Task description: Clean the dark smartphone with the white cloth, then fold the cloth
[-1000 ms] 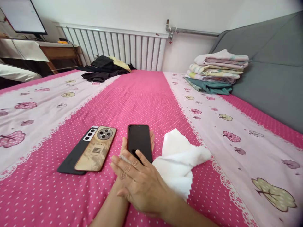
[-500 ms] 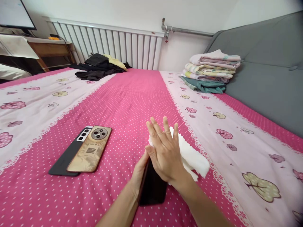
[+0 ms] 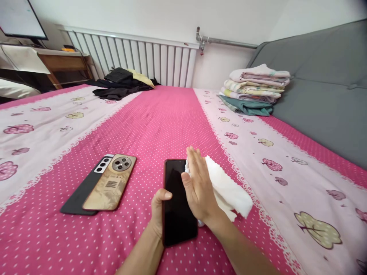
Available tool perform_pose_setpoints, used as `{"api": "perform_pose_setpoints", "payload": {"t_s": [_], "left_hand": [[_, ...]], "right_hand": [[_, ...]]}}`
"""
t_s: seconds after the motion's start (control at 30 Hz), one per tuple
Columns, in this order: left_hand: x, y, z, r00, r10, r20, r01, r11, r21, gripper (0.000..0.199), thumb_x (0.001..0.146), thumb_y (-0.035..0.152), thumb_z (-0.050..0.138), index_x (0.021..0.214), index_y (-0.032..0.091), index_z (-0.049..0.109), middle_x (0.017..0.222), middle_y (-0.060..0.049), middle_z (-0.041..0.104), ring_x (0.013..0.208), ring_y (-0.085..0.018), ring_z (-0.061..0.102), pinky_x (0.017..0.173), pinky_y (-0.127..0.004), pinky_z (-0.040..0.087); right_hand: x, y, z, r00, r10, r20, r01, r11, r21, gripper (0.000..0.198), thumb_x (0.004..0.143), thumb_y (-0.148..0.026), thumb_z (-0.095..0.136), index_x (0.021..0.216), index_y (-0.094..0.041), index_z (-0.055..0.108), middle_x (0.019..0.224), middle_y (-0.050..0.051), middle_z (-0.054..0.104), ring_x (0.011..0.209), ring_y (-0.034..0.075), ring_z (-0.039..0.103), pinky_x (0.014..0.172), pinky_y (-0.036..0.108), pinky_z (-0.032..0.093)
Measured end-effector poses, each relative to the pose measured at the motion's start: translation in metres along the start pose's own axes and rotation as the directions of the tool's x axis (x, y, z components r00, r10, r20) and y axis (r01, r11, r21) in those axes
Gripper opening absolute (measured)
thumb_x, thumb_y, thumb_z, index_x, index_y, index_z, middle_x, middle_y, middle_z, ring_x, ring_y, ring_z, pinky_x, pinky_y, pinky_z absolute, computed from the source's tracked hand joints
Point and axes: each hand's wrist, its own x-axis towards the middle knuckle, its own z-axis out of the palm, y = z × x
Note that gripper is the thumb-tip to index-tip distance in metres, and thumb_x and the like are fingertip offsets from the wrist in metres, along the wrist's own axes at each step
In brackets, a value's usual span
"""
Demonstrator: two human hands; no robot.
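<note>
A dark-screened smartphone (image 3: 178, 214) with a reddish edge is held face up in my left hand (image 3: 159, 210). That thumb rests on the left border of the screen, while the other fingers are hidden beneath. My right hand (image 3: 200, 191) is open, its fingers stretched out and tilted along the phone's right side; whether the palm touches the glass I cannot tell. Behind and to the right of that hand lies a crumpled white cloth (image 3: 229, 189). Over on the left, a gold phone (image 3: 114, 191) lies face down, partly on top of a dark grey phone (image 3: 83, 194).
Pink dotted bedding (image 3: 160, 118) covers the bed. Dark clothes (image 3: 120, 84) lie near the white radiator (image 3: 137, 53). A folded stack of fabric (image 3: 255, 89) stands by the grey headboard (image 3: 323, 88). A desk (image 3: 63, 61) with a monitor (image 3: 21, 19) is at far left.
My right hand has shifted off the phone's upper part toward its right edge, uncovering most of the screen. My left hand has moved lower on the phone, its thumb now on the front.
</note>
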Motion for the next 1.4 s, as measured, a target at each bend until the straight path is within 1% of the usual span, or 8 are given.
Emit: {"api": "perform_pose_setpoints", "payload": {"t_s": [0.2,0.53,0.73,0.83,0.9,1.07,1.17,1.4], "left_hand": [[-0.004,0.014,-0.009,0.971,0.238,-0.029,-0.238,0.971,0.010,0.047,0.074,0.037,0.048,0.112,0.015,0.062,0.107,-0.007,0.068,0.110,-0.030,0.055,0.099,-0.040,0.039],[-0.007,0.042,0.004,0.793,0.577,-0.195,-0.566,0.817,0.111,0.041,0.076,0.034,0.048,0.113,0.023,0.060,0.099,-0.002,0.071,0.098,-0.023,0.063,0.098,-0.038,0.041],[-0.004,0.045,0.014,0.808,0.584,-0.081,-0.573,0.810,0.128,0.065,0.074,0.044,0.047,0.133,0.019,0.039,0.132,-0.007,0.051,0.128,-0.024,0.037,0.108,-0.038,0.027],[-0.005,0.045,0.015,0.808,0.581,-0.100,-0.563,0.811,0.159,0.070,0.074,0.046,0.047,0.135,0.014,0.034,0.133,-0.009,0.049,0.129,-0.023,0.035,0.107,-0.035,0.027],[-0.007,0.046,0.013,0.823,0.555,-0.121,-0.532,0.828,0.176,0.070,0.072,0.046,0.049,0.133,0.014,0.036,0.126,-0.010,0.054,0.121,-0.023,0.043,0.103,-0.034,0.034],[-0.009,0.049,0.012,0.859,0.494,-0.131,-0.466,0.862,0.197,0.070,0.063,0.045,0.059,0.124,0.013,0.045,0.107,-0.011,0.059,0.091,-0.023,0.057,0.082,-0.034,0.049],[-0.007,0.046,0.012,0.863,0.487,-0.136,-0.465,0.870,0.165,0.065,0.065,0.044,0.058,0.121,0.013,0.048,0.104,-0.010,0.060,0.086,-0.021,0.057,0.078,-0.033,0.049],[-0.007,0.036,0.003,0.953,0.278,-0.124,-0.271,0.960,0.073,0.057,0.074,0.047,0.047,0.119,0.012,0.052,0.100,-0.012,0.064,0.082,-0.024,0.061,0.068,-0.034,0.049]], "right_hand": [[-0.016,-0.018,0.012,0.989,-0.009,0.151,-0.016,0.987,0.162,0.060,0.096,-0.038,0.025,0.145,-0.014,0.001,0.151,0.010,0.009,0.139,0.020,0.005,0.112,0.046,0.017],[-0.026,-0.041,0.010,0.923,-0.067,0.380,-0.022,0.974,0.225,0.063,0.094,-0.033,0.033,0.145,-0.009,0.005,0.151,0.013,0.009,0.138,0.021,0.009,0.111,0.042,0.022],[-0.026,-0.050,-0.006,0.867,0.031,0.497,-0.123,0.980,0.155,0.063,0.091,-0.034,0.037,0.144,-0.008,0.013,0.143,0.018,0.031,0.129,0.026,0.037,0.099,0.040,0.039],[-0.022,-0.052,-0.019,0.816,0.100,0.570,-0.179,0.980,0.084,0.055,0.091,-0.037,0.037,0.139,-0.012,0.027,0.121,0.017,0.057,0.106,0.028,0.058,0.082,0.039,0.047],[-0.021,-0.052,-0.026,0.786,0.120,0.607,-0.182,0.982,0.041,0.045,0.091,-0.040,0.038,0.129,-0.016,0.040,0.100,0.013,0.066,0.090,0.027,0.064,0.071,0.036,0.048],[-0.023,-0.050,-0.038,0.762,0.116,0.637,-0.106,0.993,-0.055,0.031,0.089,-0.047,0.039,0.092,-0.020,0.055,0.079,0.007,0.066,0.073,0.025,0.063,0.058,0.030,0.039],[-0.023,-0.047,-0.041,0.750,0.115,0.651,-0.085,0.993,-0.077,0.031,0.088,-0.048,0.040,0.086,-0.021,0.054,0.074,0.005,0.064,0.068,0.023,0.061,0.054,0.027,0.033],[-0.020,-0.037,-0.048,0.706,0.166,0.688,-0.121,0.986,-0.113,0.035,0.087,-0.054,0.040,0.079,-0.023,0.054,0.074,0.002,0.062,0.069,0.021,0.057,0.056,0.027,0.031]]}}
